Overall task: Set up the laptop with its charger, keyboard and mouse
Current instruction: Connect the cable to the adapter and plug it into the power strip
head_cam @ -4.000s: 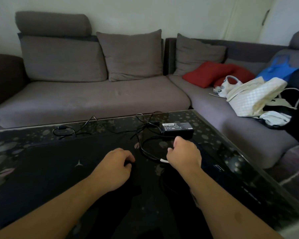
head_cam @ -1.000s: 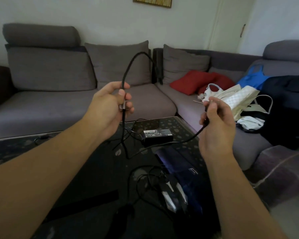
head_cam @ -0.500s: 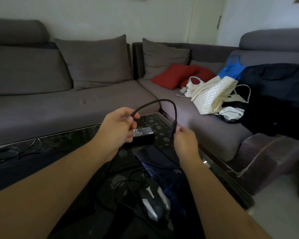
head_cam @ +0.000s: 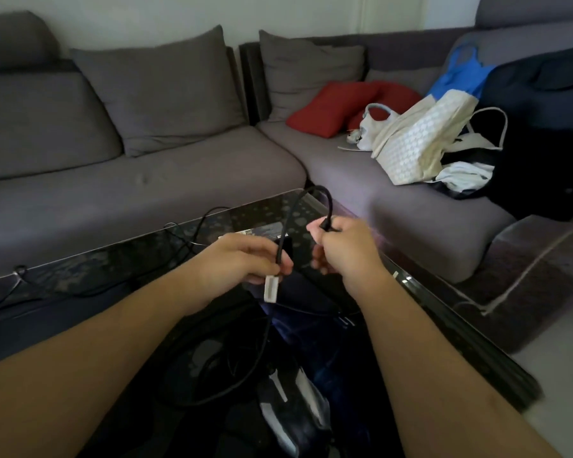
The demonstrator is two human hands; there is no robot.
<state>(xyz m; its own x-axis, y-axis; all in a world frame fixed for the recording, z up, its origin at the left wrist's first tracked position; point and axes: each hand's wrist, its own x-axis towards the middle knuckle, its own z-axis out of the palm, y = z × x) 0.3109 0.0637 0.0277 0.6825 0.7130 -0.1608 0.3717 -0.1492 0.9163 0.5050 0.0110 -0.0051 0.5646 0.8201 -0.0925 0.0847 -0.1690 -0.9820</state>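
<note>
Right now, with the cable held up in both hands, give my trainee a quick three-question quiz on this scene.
1. True or false: the left hand pinches the black cable just above its white plug.
2. Which lies nearest the camera on the table: A) mouse, B) red cushion, C) white bag?
3. Fill in: the cable arches from the left hand to the ____ hand.

Key: 1 true; 2 A; 3 right.

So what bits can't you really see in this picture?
All in the head view:
- Black charger brick: mostly hidden behind the left hand.
- Thin black cable: its far run disappears inside the right hand.
- Black mouse with pale stripes: dark, blurred, partly behind the forearms.
- Label on the small white plug: too small to read.
- Laptop: lost in the dark glass table.
</note>
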